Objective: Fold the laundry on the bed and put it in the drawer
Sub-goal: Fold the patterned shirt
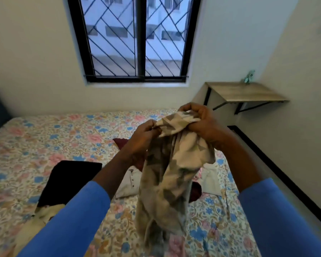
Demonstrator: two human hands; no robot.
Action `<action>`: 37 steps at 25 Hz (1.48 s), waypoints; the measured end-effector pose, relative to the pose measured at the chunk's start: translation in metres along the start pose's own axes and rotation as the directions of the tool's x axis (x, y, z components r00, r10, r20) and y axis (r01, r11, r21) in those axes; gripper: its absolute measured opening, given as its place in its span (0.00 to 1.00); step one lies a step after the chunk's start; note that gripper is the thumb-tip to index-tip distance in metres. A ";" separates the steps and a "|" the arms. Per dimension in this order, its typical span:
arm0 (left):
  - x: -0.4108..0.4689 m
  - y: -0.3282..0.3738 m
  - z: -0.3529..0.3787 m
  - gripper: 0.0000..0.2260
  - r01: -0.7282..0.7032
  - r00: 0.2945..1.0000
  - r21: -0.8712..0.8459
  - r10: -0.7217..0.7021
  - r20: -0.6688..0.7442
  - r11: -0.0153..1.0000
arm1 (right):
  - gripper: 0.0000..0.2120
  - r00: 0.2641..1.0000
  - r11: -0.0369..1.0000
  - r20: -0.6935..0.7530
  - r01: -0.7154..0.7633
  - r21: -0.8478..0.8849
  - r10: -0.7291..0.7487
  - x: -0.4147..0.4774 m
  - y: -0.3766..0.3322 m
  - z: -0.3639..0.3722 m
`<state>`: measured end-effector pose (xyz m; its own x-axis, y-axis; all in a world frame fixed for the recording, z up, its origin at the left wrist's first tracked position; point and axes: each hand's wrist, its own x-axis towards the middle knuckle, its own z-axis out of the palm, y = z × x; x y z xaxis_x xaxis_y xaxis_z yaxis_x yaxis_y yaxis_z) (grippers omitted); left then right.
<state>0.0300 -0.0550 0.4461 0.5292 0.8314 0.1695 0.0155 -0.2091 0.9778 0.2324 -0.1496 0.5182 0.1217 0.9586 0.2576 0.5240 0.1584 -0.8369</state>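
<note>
Cloth is hanging above the bed [44, 141]: a beige patterned garment [170, 182] is dangling from both raised hands. The left hand [143, 138] is pinching its top edge, while the right hand [202, 121] is curling its fingers [188, 108] around the bunched top. A black garment [69, 180] and a white shirt [132, 182] are lying on the bed underneath.

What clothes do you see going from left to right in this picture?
Cream cloth → black cloth → white shirt → patterned cloth, held up in the air.
</note>
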 end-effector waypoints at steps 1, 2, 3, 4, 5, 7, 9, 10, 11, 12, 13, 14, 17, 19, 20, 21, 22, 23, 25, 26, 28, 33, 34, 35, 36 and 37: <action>-0.010 0.006 -0.011 0.06 -0.075 0.994 0.123 0.084 -0.066 0.990 | 0.17 1.000 0.996 0.013 0.005 -0.093 -0.004 -0.009 -0.010 0.004; -0.020 0.010 -0.023 0.06 -0.155 0.974 0.273 0.193 -0.116 0.949 | 0.18 0.999 0.977 0.035 0.010 -0.213 -0.002 -0.017 -0.018 0.006; -0.028 0.015 -0.036 0.06 -0.233 0.942 0.384 0.305 -0.139 0.894 | 0.18 0.999 0.947 0.046 0.014 -0.321 0.001 -0.023 -0.026 0.008; -0.039 0.022 -0.049 0.05 -0.296 0.910 0.451 0.393 -0.136 0.842 | 0.18 0.999 0.920 0.048 0.004 -0.392 0.016 -0.030 -0.035 0.012; -0.050 0.030 -0.061 0.04 -0.342 0.883 0.497 0.454 -0.118 0.797 | 0.16 0.998 0.912 0.049 -0.019 -0.409 0.042 -0.037 -0.043 0.019; -0.064 0.039 -0.076 0.04 -0.362 0.873 0.514 0.476 -0.106 0.778 | 0.14 0.991 0.938 0.085 -0.069 -0.338 0.104 -0.047 -0.053 0.028; -0.076 0.045 -0.086 0.05 -0.336 0.908 0.425 0.409 -0.090 0.840 | 0.13 0.962 0.967 0.186 -0.167 -0.190 0.202 -0.058 -0.060 0.038; -0.084 0.045 -0.091 0.06 -0.320 0.927 0.375 0.369 -0.065 0.870 | 0.13 0.937 0.971 0.256 -0.223 -0.086 0.238 -0.066 -0.062 0.044; -0.090 0.045 -0.094 0.06 -0.307 0.941 0.334 0.336 -0.032 0.891 | 0.13 0.908 0.953 0.320 -0.299 0.041 0.271 -0.074 -0.064 0.051; -0.097 0.044 -0.098 0.06 -0.301 0.948 0.314 0.317 -0.001 0.901 | 0.12 0.880 0.914 0.364 -0.377 0.149 0.304 -0.083 -0.066 0.059; -0.103 0.043 -0.100 0.06 -0.300 0.951 0.296 0.308 0.020 0.907 | 0.13 0.858 0.878 0.394 -0.432 0.205 0.330 -0.089 -0.066 0.067; -0.109 0.043 -0.101 0.06 -0.300 0.952 0.283 0.304 0.034 0.911 | 0.15 0.844 0.868 0.408 -0.455 0.200 0.348 -0.095 -0.067 0.076; -0.125 0.050 -0.099 0.05 -0.325 0.946 0.287 0.308 0.105 0.901 | 0.14 0.902 0.939 0.323 -0.332 0.089 0.288 -0.107 -0.070 0.118; -0.135 0.056 -0.092 0.05 -0.353 0.932 0.264 0.312 0.185 0.898 | 0.11 0.969 0.973 0.169 -0.202 0.109 0.183 -0.110 -0.071 0.145; -0.140 0.059 -0.090 0.04 -0.374 0.922 0.246 0.329 0.205 0.894 | 0.08 0.986 0.981 0.084 -0.152 0.123 0.142 -0.110 -0.070 0.154; -0.143 0.060 -0.089 0.04 -0.401 0.911 0.232 0.358 0.204 0.886 | 0.05 0.992 0.979 0.025 -0.128 0.159 0.126 -0.111 -0.068 0.158; -0.144 0.058 -0.093 0.03 -0.435 0.899 0.265 0.398 0.184 0.860 | 0.04 0.991 0.968 -0.021 -0.124 0.219 0.132 -0.112 -0.067 0.158; -0.143 0.054 -0.099 0.02 -0.460 0.887 0.359 0.429 0.167 0.812 | 0.06 0.986 0.952 -0.069 -0.125 0.280 0.150 -0.114 -0.067 0.155; -0.139 0.038 -0.114 0.09 -0.435 0.892 0.605 0.412 0.188 0.666 | 0.11 0.966 0.958 -0.219 -0.077 0.278 0.141 -0.117 -0.066 0.147; -0.140 0.029 -0.119 0.13 -0.388 0.913 0.679 0.360 0.191 0.623 | 0.12 0.948 0.981 -0.305 -0.027 0.191 0.086 -0.117 -0.064 0.141; -0.144 0.012 -0.123 0.16 -0.290 0.948 0.729 0.288 0.133 0.620 | 0.10 0.910 0.997 -0.410 0.037 -0.062 -0.059 -0.118 -0.061 0.132; -0.145 0.016 -0.131 0.09 -0.110 0.978 0.357 0.037 0.205 0.928 | 0.06 0.846 0.842 -0.473 -0.056 -0.536 -0.245 -0.121 -0.039 0.107; -0.147 0.022 -0.129 0.09 -0.040 0.957 0.209 -0.023 0.289 0.977 | 0.08 0.867 0.792 -0.431 -0.073 -0.606 -0.250 -0.119 -0.031 0.103; -0.148 0.027 -0.126 0.08 0.018 0.936 0.089 -0.048 0.349 0.996 | 0.10 0.893 0.738 -0.377 -0.080 -0.670 -0.246 -0.117 -0.022 0.099; -0.148 0.030 -0.124 0.09 0.047 0.923 0.021 -0.051 0.381 0.999 | 0.09 0.910 0.694 -0.341 -0.087 -0.715 -0.237 -0.115 -0.015 0.094; -0.146 0.030 -0.123 0.11 0.071 0.912 -0.010 -0.060 0.406 0.997 | 0.08 0.910 0.672 -0.343 -0.105 -0.733 -0.231 -0.115 -0.009 0.091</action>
<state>-0.1507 -0.1192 0.4659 0.8260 0.5618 0.0455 0.0439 -0.1446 0.9885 0.1369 -0.2395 0.4525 0.2787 0.7549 0.5937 0.9572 -0.1680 -0.2357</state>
